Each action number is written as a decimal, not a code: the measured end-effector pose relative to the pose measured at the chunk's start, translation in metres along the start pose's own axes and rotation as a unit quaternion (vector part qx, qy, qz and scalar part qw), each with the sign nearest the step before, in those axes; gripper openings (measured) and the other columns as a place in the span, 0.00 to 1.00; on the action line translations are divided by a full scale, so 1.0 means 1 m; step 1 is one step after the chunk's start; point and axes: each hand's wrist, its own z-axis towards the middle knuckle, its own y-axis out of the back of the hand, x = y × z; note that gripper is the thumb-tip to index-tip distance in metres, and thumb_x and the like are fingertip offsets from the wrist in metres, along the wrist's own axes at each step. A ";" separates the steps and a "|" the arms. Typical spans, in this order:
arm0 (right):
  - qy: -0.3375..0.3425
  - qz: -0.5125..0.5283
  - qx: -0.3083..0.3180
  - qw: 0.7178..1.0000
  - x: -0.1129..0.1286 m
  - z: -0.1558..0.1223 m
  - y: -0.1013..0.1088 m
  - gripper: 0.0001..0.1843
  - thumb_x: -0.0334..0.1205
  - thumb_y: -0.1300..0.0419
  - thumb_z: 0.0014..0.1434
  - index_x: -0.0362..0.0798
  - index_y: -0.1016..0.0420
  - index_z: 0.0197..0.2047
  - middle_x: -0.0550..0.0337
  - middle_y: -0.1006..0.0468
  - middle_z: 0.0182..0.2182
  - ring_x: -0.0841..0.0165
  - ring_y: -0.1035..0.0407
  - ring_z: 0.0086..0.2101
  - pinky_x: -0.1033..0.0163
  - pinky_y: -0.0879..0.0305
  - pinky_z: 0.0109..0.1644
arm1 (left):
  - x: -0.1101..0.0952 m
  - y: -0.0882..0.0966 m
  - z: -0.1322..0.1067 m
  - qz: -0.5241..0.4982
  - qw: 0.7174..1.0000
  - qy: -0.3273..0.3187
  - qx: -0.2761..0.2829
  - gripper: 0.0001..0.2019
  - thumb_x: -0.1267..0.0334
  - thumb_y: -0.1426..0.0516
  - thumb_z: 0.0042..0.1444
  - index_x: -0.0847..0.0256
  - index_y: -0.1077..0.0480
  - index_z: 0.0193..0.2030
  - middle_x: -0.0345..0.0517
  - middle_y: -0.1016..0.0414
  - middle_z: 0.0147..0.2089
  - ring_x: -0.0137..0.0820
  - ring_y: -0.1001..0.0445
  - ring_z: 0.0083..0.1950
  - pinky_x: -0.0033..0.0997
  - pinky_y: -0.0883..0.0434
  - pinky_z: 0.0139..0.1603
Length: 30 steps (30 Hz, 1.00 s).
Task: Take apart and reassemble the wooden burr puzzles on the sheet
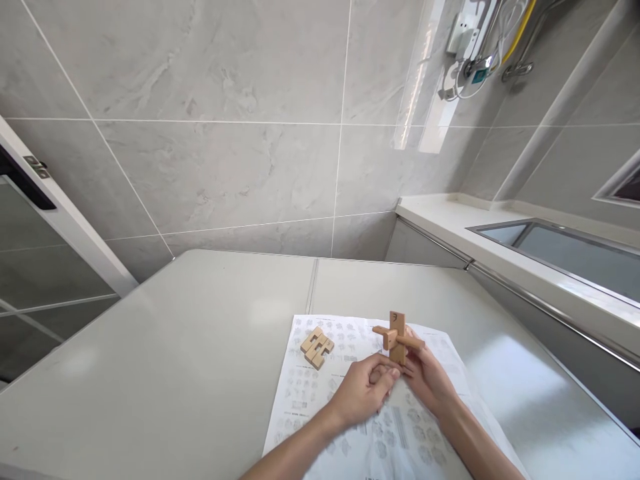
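Several interlocked wooden puzzle pieces [397,340] form a cross shape held up above the printed sheet. One upright flat piece carries a dark mark near its top, and other bars pass through it sideways. My left hand [365,388] is closed, its thumb and curled fingers at the lower end of the upright piece. Behind and to the right, my right hand [431,379] grips the cross, with some of its fingers hidden by the wood. To the left, a few notched wooden puzzle pieces [317,347] lie together on the printed paper sheet [300,393].
The paper lies on a pale table [175,360] with a seam across its top. A counter with a sink [565,247] runs along the right. Behind the table stands a grey tiled wall [225,173], with a socket [463,37] and cables up high. A white-framed door [75,213] is at left.
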 end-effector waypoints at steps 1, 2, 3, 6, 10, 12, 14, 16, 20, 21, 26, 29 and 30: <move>0.016 -0.005 -0.010 1.000 0.004 0.002 0.001 0.16 0.51 0.28 0.58 0.53 0.28 0.32 0.67 0.34 0.22 0.72 0.53 0.20 0.63 0.49 0.20 | 0.000 0.000 -0.001 0.009 1.000 0.000 -0.004 0.19 0.47 0.44 0.70 0.62 0.27 0.52 0.34 0.35 0.27 0.25 0.38 0.23 0.26 0.38 0.26; 0.032 -0.013 -0.021 0.999 0.008 0.003 0.002 0.18 0.52 0.27 0.58 0.53 0.29 0.31 0.67 0.36 0.22 0.72 0.53 0.20 0.63 0.49 0.21 | -0.001 0.000 -0.002 0.022 1.000 -0.001 -0.009 0.17 0.49 0.43 0.70 0.62 0.27 0.53 0.35 0.35 0.28 0.26 0.38 0.24 0.26 0.38 0.27; 0.040 -0.021 -0.024 0.999 0.013 0.005 0.005 0.18 0.53 0.26 0.58 0.53 0.28 0.32 0.67 0.35 0.23 0.72 0.53 0.21 0.63 0.49 0.22 | -0.002 0.001 -0.003 0.037 0.999 -0.003 -0.012 0.16 0.52 0.43 0.70 0.62 0.26 0.53 0.35 0.34 0.28 0.26 0.37 0.25 0.26 0.38 0.28; 0.085 -0.160 -0.061 0.982 0.030 0.009 0.018 0.21 0.62 0.32 0.63 0.52 0.22 0.42 0.66 0.33 0.23 0.70 0.49 0.22 0.62 0.47 0.24 | -0.008 0.003 -0.007 0.114 0.993 -0.018 -0.005 0.12 0.56 0.43 0.70 0.60 0.23 0.49 0.38 0.31 0.30 0.28 0.36 0.29 0.27 0.37 0.32; 0.142 -0.354 -0.150 0.912 0.046 0.011 0.044 0.26 0.66 0.36 0.64 0.51 0.23 0.45 0.64 0.29 0.23 0.67 0.41 0.22 0.61 0.43 0.26 | -0.019 0.011 -0.016 0.245 0.967 -0.064 0.013 0.11 0.59 0.44 0.71 0.58 0.21 0.47 0.40 0.26 0.31 0.31 0.30 0.31 0.31 0.32 0.37; 0.137 -0.421 -0.195 0.875 0.048 0.011 0.058 0.27 0.69 0.39 0.64 0.51 0.23 0.44 0.62 0.25 0.24 0.66 0.36 0.21 0.61 0.41 0.27 | -0.023 0.019 -0.022 0.304 0.948 -0.099 0.005 0.11 0.62 0.46 0.72 0.58 0.21 0.48 0.43 0.23 0.34 0.33 0.27 0.34 0.33 0.30 0.40; 0.138 -0.466 -0.222 0.845 0.048 0.012 0.070 0.26 0.67 0.42 0.65 0.51 0.23 0.44 0.60 0.22 0.25 0.64 0.32 0.22 0.59 0.37 0.29 | -0.025 0.032 -0.028 0.372 0.917 -0.139 -0.023 0.10 0.64 0.46 0.72 0.57 0.22 0.47 0.46 0.21 0.39 0.38 0.24 0.42 0.39 0.29 0.48; 0.140 -0.494 -0.241 0.824 0.046 0.012 0.078 0.24 0.65 0.43 0.66 0.52 0.23 0.44 0.60 0.20 0.25 0.62 0.29 0.23 0.58 0.35 0.32 | -0.024 0.047 -0.033 0.427 0.887 -0.160 -0.077 0.07 0.65 0.44 0.70 0.57 0.24 0.49 0.49 0.21 0.45 0.42 0.25 0.50 0.45 0.29 0.55; 0.124 -0.514 -0.276 0.803 0.040 0.011 0.085 0.22 0.62 0.44 0.66 0.52 0.24 0.43 0.57 0.16 0.28 0.59 0.26 0.25 0.57 0.34 0.35 | -0.021 0.076 -0.037 0.468 0.853 -0.136 -0.184 0.17 0.65 0.36 0.62 0.55 0.31 0.56 0.52 0.29 0.59 0.47 0.29 0.61 0.50 0.29 0.61; 0.120 -0.515 -0.283 0.801 0.039 0.011 0.086 0.22 0.62 0.43 0.65 0.52 0.23 0.42 0.55 0.15 0.30 0.59 0.25 0.26 0.56 0.33 0.37 | -0.020 0.082 -0.037 0.473 0.850 -0.122 -0.195 0.19 0.64 0.35 0.60 0.55 0.32 0.56 0.52 0.30 0.61 0.48 0.30 0.63 0.51 0.29 0.62; 0.098 -0.504 -0.299 0.804 0.036 0.009 0.087 0.21 0.61 0.42 0.63 0.51 0.23 0.41 0.52 0.15 0.35 0.55 0.22 0.34 0.54 0.32 0.43 | -0.017 0.097 -0.037 0.491 0.839 -0.095 -0.214 0.30 0.57 0.31 0.56 0.54 0.39 0.62 0.52 0.32 0.65 0.50 0.30 0.64 0.55 0.29 0.63; 0.135 -0.503 -0.315 0.793 0.040 0.006 0.083 0.19 0.58 0.40 0.64 0.50 0.25 0.43 0.56 0.21 0.33 0.57 0.27 0.34 0.54 0.33 0.42 | -0.017 0.104 -0.040 0.498 0.841 -0.078 -0.199 0.33 0.53 0.32 0.57 0.52 0.40 0.65 0.52 0.31 0.65 0.50 0.29 0.62 0.55 0.29 0.62; 0.171 -0.505 -0.334 0.777 0.042 0.005 0.079 0.19 0.57 0.39 0.63 0.49 0.26 0.45 0.58 0.25 0.32 0.59 0.29 0.33 0.54 0.33 0.41 | -0.017 0.106 -0.041 0.503 0.838 -0.068 -0.200 0.34 0.51 0.32 0.57 0.52 0.40 0.65 0.52 0.31 0.65 0.50 0.28 0.62 0.55 0.29 0.61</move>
